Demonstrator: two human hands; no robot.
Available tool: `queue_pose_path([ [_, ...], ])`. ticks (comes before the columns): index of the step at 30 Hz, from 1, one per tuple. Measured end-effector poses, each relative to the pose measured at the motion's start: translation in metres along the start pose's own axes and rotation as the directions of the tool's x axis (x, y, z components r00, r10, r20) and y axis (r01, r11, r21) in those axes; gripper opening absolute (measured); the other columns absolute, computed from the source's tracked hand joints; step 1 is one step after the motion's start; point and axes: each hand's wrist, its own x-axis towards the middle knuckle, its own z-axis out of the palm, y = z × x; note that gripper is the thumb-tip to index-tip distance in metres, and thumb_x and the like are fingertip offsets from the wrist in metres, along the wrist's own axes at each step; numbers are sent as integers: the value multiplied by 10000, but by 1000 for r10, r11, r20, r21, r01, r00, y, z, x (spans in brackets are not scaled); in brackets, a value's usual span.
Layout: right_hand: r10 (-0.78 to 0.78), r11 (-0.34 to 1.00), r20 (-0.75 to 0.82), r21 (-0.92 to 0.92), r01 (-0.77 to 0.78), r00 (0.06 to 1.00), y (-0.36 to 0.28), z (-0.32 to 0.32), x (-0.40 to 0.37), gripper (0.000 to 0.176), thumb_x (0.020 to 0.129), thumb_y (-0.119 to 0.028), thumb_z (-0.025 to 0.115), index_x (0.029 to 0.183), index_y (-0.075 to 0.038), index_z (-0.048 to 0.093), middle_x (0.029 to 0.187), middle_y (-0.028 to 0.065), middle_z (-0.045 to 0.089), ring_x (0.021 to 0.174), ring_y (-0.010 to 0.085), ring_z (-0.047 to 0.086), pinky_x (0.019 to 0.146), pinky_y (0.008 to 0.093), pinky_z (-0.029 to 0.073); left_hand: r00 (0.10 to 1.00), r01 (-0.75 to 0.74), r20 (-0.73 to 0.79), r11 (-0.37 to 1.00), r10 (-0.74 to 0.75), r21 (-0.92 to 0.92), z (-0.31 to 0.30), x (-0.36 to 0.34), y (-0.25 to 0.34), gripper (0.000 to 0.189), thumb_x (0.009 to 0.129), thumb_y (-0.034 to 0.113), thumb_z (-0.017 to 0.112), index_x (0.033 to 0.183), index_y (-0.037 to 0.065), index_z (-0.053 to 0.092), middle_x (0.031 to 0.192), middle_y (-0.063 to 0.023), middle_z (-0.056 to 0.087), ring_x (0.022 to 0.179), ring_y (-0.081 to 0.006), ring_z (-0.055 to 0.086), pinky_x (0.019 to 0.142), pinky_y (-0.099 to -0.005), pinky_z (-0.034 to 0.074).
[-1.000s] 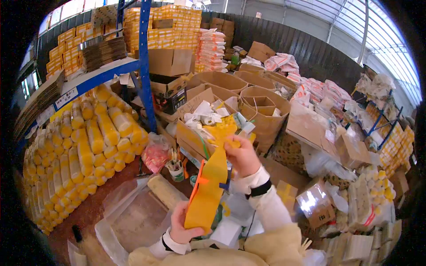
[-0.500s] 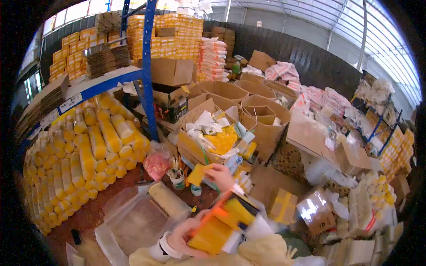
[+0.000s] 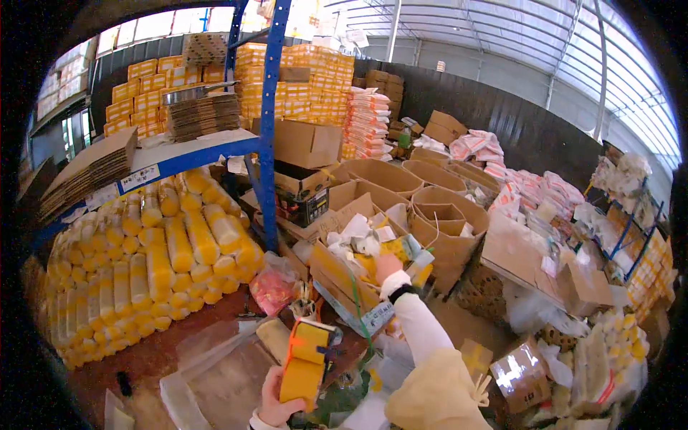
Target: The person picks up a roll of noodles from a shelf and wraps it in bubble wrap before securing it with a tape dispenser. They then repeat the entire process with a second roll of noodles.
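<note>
My left hand (image 3: 275, 403) is closed round a tape dispenser (image 3: 304, 364) with an orange frame and a wide yellow tape roll. It is held low, in front of my body. My right arm stretches forward, and my right hand (image 3: 388, 266) is at an open cardboard box (image 3: 337, 276) filled with white and yellow scraps (image 3: 362, 240). The fingers of that hand are hidden among or behind the scraps, so whether they hold anything does not show.
Yellow-and-white rolls (image 3: 154, 251) are piled at left under a blue shelf rack (image 3: 271, 129). A pink bag (image 3: 272, 287) lies on the floor beside the scrap box. Large cardboard bins (image 3: 455, 247) stand behind it. A taped carton (image 3: 519, 369) sits at right.
My right hand, which held a yellow piece of tape near the dispenser, has moved forward to the scrap box. My left hand has shifted left and turned the dispenser more upright. The view has swung slightly.
</note>
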Motion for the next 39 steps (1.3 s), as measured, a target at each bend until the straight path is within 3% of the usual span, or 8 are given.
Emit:
queue_pose_path([
  [9, -76, 996, 161, 60, 67, 984, -6, -5, -15, 269, 734, -271, 519, 733, -29, 637, 812, 181, 630, 796, 355, 594, 733, 447, 463, 970, -15, -243, 997, 32, 73, -8, -18, -9, 583, 630, 257, 771, 1043, 45, 418, 949, -57, 548, 868, -142, 537, 763, -276, 429],
  [12, -291, 954, -464, -81, 287, 837, 27, 23, -9, 128, 666, -169, 574, 698, -59, 632, 751, 144, 585, 736, 337, 545, 671, 431, 445, 959, -5, -282, 1000, -2, -24, 11, -19, 5, 617, 621, 291, 770, 1050, 6, 429, 930, -87, 570, 775, -197, 599, 692, -316, 487],
  [15, -14, 955, -670, 212, 210, 742, 0, -34, -55, 161, 730, -163, 614, 677, -23, 554, 767, 139, 542, 774, 329, 511, 684, 403, 419, 921, -32, -388, 999, 14, -41, 15, -32, 6, 639, 611, 257, 767, 1085, -18, 438, 968, -107, 578, 801, -213, 605, 709, -330, 492],
  [19, -117, 137, -110, 983, 126, 987, -81, -81, -185, 97, 792, -109, 593, 819, -15, 588, 813, 57, 588, 749, 151, 534, 685, 290, 436, 913, -121, -404, 986, 65, -116, 16, -47, 2, 651, 601, 266, 777, 1100, -20, 473, 1011, -92, 578, 931, -190, 572, 820, -309, 451],
  [22, -554, -313, 50, 912, -264, 831, -150, -48, -264, 545, 778, -71, 613, 1260, -2, 371, 1114, 60, 524, 990, 132, 494, 887, 289, 392, 904, -191, -421, 949, 71, -250, 20, -62, 7, 647, 604, 271, 780, 1096, -21, 478, 1028, -86, 576, 930, -182, 573, 828, -304, 448],
  [27, -425, -576, 128, 725, -377, 896, -229, -40, -325, 594, 747, -85, 623, 1270, -15, 351, 1174, 67, 495, 1062, 168, 479, 915, 332, 385, 895, -217, -441, 931, 69, -293, -4, -110, 38, 612, 629, 274, 777, 1087, -15, 490, 1044, -76, 575, 954, -175, 564, 848, -305, 437],
  [34, -912, -238, 216, 410, -880, 347, -325, -58, -364, 485, 755, -81, 566, 1217, -32, 424, 1174, 64, 508, 1069, 208, 499, 903, 346, 402, 831, -95, -546, 994, 107, 50, -70, -233, 108, 593, 624, 237, 793, 1078, 32, 472, 1022, -58, 571, 945, -158, 547, 828, -296, 432],
  [39, -867, -170, 160, 796, -581, 473, -423, -42, -441, 354, 739, -43, 527, 1093, -25, 530, 1042, 92, 581, 975, 228, 558, 841, 340, 441, 747, 139, -614, 843, 256, 520, -133, -333, 149, 552, 625, 195, 772, 1062, 52, 466, 948, -24, 542, 891, -139, 518, 800, -302, 414],
])
